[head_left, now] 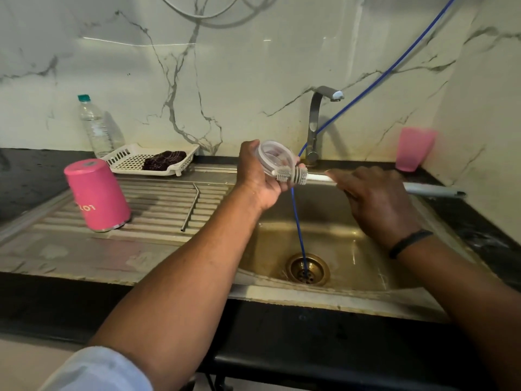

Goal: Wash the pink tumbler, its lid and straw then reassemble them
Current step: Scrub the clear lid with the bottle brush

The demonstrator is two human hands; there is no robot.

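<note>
My left hand (260, 176) grips the clear lid (275, 160) over the sink (332, 238), back-left corner of the basin, just left of the tap (314, 128). Fingers curl round the lid's far rim, thumb side toward me; the lid's open face is tilted right, toward the brush. My right hand (372, 198) is curled round the handle of the bottle brush (293, 176), above the sink's back edge, right of the tap. The handle runs nearly level, left to right, its tail sticking out past my right hand toward the sink's right rim. The bristle head touches the lid's lower edge beside my left fingertips.

Key relation: the brush's long axis points leftward straight at the lid's face, so the scrub looks like a push-pull along that line, with the left hand turning the lid. I'd say the lid wash is mid-step.

The pink tumbler (97, 194) stands upside down on the drainboard, well left of the sink. The metal straw (190, 207) lies flat on the drainboard ribs between tumbler and sink, long axis running near to far, bent end at the far side. My left hand is nearer to both. No water visible from the tap. A blue hose (298, 230) hangs down into the sink drain, passing just under the brush head; it could snag.

A pink cup (414, 149) sits on the counter right of the tap.
</note>
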